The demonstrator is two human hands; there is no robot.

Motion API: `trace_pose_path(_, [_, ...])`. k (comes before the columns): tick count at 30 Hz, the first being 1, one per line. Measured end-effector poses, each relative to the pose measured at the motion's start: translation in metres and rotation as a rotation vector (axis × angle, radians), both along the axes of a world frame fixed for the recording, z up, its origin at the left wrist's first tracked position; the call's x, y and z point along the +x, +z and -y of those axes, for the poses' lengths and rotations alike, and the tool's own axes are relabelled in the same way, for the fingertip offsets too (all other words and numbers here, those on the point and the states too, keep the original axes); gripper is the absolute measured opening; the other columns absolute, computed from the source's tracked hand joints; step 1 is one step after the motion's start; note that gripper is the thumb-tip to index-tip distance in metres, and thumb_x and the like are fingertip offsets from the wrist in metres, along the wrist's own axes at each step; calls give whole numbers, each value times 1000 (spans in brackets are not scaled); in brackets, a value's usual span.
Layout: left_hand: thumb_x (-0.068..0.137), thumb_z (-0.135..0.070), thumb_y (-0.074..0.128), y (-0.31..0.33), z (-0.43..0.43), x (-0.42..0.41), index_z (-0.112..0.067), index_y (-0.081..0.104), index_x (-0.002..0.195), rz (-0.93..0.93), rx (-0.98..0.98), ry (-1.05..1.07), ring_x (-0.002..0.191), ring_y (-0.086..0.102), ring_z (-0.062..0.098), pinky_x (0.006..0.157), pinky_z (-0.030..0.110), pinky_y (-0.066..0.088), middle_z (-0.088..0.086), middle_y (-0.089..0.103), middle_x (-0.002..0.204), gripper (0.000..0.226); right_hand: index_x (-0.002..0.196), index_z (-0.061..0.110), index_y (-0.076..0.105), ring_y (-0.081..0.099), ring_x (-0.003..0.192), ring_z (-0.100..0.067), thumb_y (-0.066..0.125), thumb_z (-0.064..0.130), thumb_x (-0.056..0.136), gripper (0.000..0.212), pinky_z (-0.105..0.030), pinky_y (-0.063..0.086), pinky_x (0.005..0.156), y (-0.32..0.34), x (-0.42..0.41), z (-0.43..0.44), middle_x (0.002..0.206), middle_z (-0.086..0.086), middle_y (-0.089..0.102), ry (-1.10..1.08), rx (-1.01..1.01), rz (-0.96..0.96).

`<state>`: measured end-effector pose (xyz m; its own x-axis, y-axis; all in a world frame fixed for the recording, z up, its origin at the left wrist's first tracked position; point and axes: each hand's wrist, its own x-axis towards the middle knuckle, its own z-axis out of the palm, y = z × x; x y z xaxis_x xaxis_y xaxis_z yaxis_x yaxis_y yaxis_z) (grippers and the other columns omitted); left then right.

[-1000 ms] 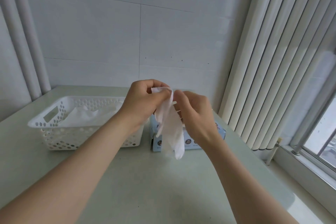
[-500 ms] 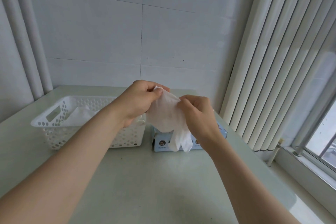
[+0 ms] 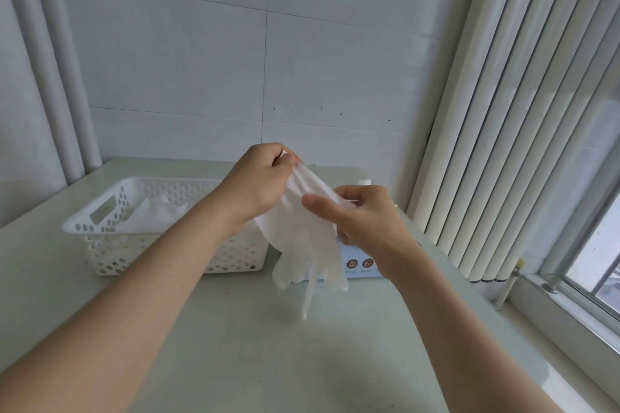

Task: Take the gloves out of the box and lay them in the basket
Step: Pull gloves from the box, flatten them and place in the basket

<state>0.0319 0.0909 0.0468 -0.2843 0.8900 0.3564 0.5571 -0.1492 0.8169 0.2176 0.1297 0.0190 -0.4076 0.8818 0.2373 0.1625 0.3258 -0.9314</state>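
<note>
Looking down through the head camera, we hold one thin white translucent disposable glove (image 3: 302,245) in the air above the pale green tabletop (image 3: 235,329), already clear of the box. Our left hand (image 3: 258,188) pinches the upper corner of the cuff between curled fingers and thumb. Our right hand (image 3: 362,221) pinches the opposite edge a little lower, so the cuff is stretched on a slant between the two hands, which sit close together. The glove's long axis runs nearly straight down from the cuff, its fingers dangling loose just in front of the pale blue and white cardboard glove box (image 3: 359,265), which is mostly hidden behind the glove and our right hand.

The white perforated plastic basket (image 3: 77,228) stands on the tabletop to the left of the box, just beside it, with a flat white glove (image 3: 154,214) already lying inside. It lies leftward and below our hands, behind the left forearm, so we judge the left hand the nearer one to lead the carry across.
</note>
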Motion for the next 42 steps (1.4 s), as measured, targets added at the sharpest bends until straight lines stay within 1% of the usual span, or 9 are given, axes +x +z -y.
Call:
trace_pose_path(8, [110,-28,45,7,6,-13,-27,75,94,-63,62,-61,79,54,16,73,33,42,8,63,87,34,92,11,76,74,91,-35,77,24,89,14,-50,59,87,-9,-4,-8,94,-15,78,52,-20,-7])
trace_pose_path(16, [110,-24,44,18,11,-37,-21,74,98,31,67,41,87,60,11,73,27,45,-8,69,93,32,106,15,76,70,77,-16,74,20,97,10,-32,57,71,-12,-28,-12,90,-4,78,39,-43,-181])
trace_pose_path(22, [108,-27,44,14,17,-83,-20,67,105,26,-17,194,82,58,13,67,27,43,-3,67,96,24,103,18,77,79,81,-19,77,30,96,13,-39,67,74,9,-72,-30,91,-1,81,44,39,-13])
trace_pose_path(27, [102,-16,42,8,26,-114,-18,42,79,52,-85,350,56,31,19,45,25,24,0,37,69,23,104,18,78,79,82,-19,78,32,94,17,-36,67,75,18,-123,-47,93,-2,81,52,124,169])
trace_pose_path(29, [101,-15,44,6,30,-123,-6,50,110,157,-161,387,71,49,20,55,25,41,3,50,86,14,104,16,77,76,76,-18,77,31,95,18,-30,62,66,18,-139,-50,90,-2,79,52,166,255])
trace_pose_path(30, [102,-14,45,3,31,-128,-1,40,137,188,-212,396,93,59,24,74,32,52,8,58,109,38,105,15,77,75,73,-18,76,32,96,19,-28,61,63,18,-147,-50,89,-2,78,55,183,293])
trace_pose_path(33, [102,-7,42,-7,36,-137,-3,6,160,101,-317,423,138,48,38,111,46,43,20,42,155,68,108,16,75,71,68,-18,77,34,96,22,-24,56,56,12,-166,-57,90,-2,76,64,216,377])
trace_pose_path(38, [92,1,37,-23,36,-150,-20,26,125,-118,-398,456,88,56,32,82,44,48,17,55,119,40,125,20,69,65,90,-20,79,34,93,36,-22,48,60,-4,-191,-67,112,-5,66,71,315,465])
trace_pose_path(42, [91,4,38,-34,34,-156,-18,33,132,-296,-469,519,108,56,39,95,53,53,17,50,125,47,131,22,61,60,102,-21,81,29,94,42,-28,46,73,-11,-195,-68,108,-3,67,72,492,588])
